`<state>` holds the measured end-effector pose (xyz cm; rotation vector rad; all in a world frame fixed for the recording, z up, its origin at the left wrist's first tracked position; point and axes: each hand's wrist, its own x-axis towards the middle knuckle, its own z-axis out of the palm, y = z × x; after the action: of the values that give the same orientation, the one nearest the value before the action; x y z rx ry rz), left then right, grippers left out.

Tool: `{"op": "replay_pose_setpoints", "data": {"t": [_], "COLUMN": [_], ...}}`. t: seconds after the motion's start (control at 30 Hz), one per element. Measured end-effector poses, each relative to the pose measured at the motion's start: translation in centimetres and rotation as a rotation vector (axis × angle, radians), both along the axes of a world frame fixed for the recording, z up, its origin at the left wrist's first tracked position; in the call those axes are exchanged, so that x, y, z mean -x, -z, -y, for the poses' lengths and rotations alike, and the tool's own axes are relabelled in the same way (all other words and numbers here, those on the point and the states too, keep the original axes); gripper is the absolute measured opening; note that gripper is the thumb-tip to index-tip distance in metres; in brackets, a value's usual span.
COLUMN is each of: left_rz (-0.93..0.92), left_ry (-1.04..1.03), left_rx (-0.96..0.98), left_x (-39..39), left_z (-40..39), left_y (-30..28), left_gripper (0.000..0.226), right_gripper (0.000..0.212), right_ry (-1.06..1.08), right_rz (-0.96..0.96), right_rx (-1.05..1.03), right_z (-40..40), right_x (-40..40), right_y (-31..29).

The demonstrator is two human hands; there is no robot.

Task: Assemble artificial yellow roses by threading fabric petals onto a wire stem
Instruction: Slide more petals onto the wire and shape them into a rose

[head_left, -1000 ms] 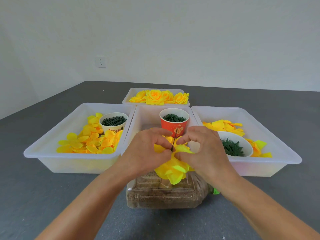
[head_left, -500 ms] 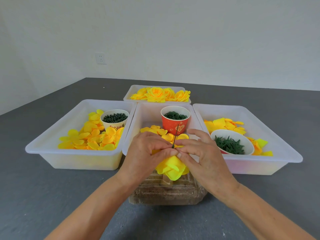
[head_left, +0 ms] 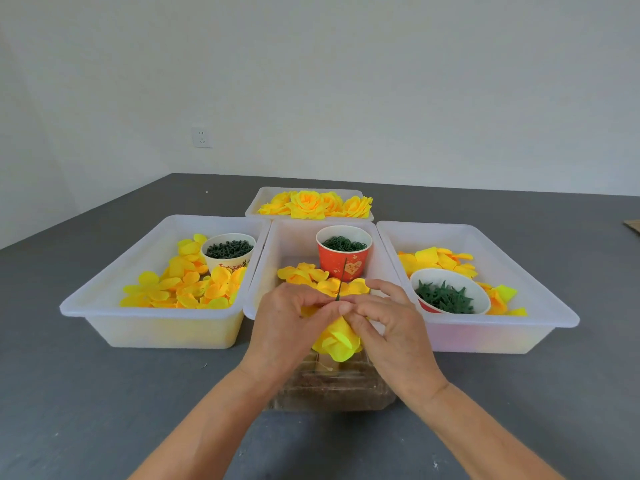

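The rose (head_left: pixel 337 342) under assembly sits between both hands, just above a clear block (head_left: pixel 329 386) on the bench (head_left: pixel 86 393), its yellow petals bunched downward. The wire stem (head_left: pixel 342 280) stands up out of the fingers, its upper length bare. The left hand (head_left: pixel 291 327) pinches the petals at the stem, fingers curled; the right hand (head_left: pixel 388 327) pinches from the opposite side, fingertips meeting the left's at the wire. Judgement: several petal layers are on; the bloom is part built and more threading is likely. Supply remains: loose petals in the left tray (head_left: pixel 104 299), middle tray (head_left: pixel 256 292) and right tray (head_left: pixel 540 292), and green parts in three cups (head_left: pixel 343 258). Finished roses (head_left: pixel 311 204) lie in the far tray (head_left: pixel 252 209).
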<state>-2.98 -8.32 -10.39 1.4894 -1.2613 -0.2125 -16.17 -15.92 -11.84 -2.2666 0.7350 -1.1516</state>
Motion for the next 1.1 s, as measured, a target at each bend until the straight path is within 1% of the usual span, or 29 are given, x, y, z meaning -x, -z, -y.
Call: {"op": "replay_pose_setpoints", "data": {"t": [0.07,0.13,0.2,0.27,0.33,0.37,0.4,0.43,0.5,0.57,0.63,0.67,0.7,0.77,0.83,0.93,1.0,1.07,1.1], "left_rz": [-0.066,-0.132,-0.170,-0.180,-0.196,-0.204,-0.209,-0.214,-0.230,-0.243,-0.235,-0.230,-0.226,-0.217,-0.221,-0.242,-0.243,-0.248,-0.254], "left_ry": [-0.012,-0.012,-0.009,-0.008,-0.012,-0.015,-0.016,-0.016,-0.019,-0.023,-0.021,-0.016,-0.013,-0.012,-0.009,0.000,0.000,-0.002,0.002], "left_rx": [-0.033,-0.061,-0.073,-0.077,-0.088,-0.096,-0.103,-0.111,-0.122,-0.129,-0.133,-0.136,-0.139,-0.143,-0.144,-0.143,-0.138,-0.135,-0.132], "left_x": [0.1,-0.1,-0.3,-0.2,-0.2,-0.2,-0.1,-0.1,0.2,0.5,0.5,0.6,0.6,0.5,0.5,0.4,0.4,0.3,0.3], "left_z": [0.1,0.3,0.4,0.5,0.7,0.8,0.8,0.8,0.9,0.8,0.7,0.6,0.5,0.4,0.4,0.5,0.5,0.5,0.5], "left_y": [0.0,0.3,0.6,0.8,0.7,0.6,0.5,0.4,0.3,0.1,-0.1,-0.1,-0.1,-0.1,-0.1,-0.1,0.0,0.1,0.2], "left_gripper": [0.012,0.011,0.008,0.008,0.012,0.014,0.014,0.013,0.013,0.011,0.011,0.011,0.011,0.011,0.011,0.009,0.009,0.008,0.009], "right_gripper": [0.014,0.014,0.013,0.012,0.009,0.009,0.008,0.008,0.010,0.015,0.027,0.031,0.032,0.026,0.014,0.026,0.025,0.018,0.020], "right_ry": [-0.002,-0.016,-0.045,-0.075,-0.023,0.045,0.129,0.225,0.370,0.415,0.439,0.442,0.446,0.476,0.524,0.588,0.586,0.531,0.497], "right_rz": [0.014,0.012,-0.028,-0.076,-0.016,0.028,0.028,-0.039,-0.338,-0.664,-1.026,-1.133,-1.178,-1.177,-1.171,-1.083,-1.044,-1.007,-0.968], "right_rx": [-0.017,-0.016,-0.024,-0.097,-0.139,-0.139,-0.140,-0.141,-0.168,-0.247,-0.180,-0.134,-0.129,-0.146,-0.155,-0.169,-0.176,-0.189,-0.233], "right_z": [-0.1,-0.1,0.1,0.9,2.5,3.7,5.1,6.6,9.4,11.4,12.3,12.6,12.9,13.5,13.3,13.4,13.2,13.2,13.2], "right_x": [0.0,0.0,0.2,0.6,1.6,2.4,3.4,4.3,6.1,6.9,6.9,6.8,6.7,6.2,5.8,5.5,5.6,5.9,6.2], "right_y": [0.0,-0.1,-0.4,-1.3,-3.0,-3.9,-4.8,-5.7,-6.5,-6.2,-5.3,-4.8,-4.4,-3.9,-3.8,-3.5,-3.6,-4.0,-4.2]}}
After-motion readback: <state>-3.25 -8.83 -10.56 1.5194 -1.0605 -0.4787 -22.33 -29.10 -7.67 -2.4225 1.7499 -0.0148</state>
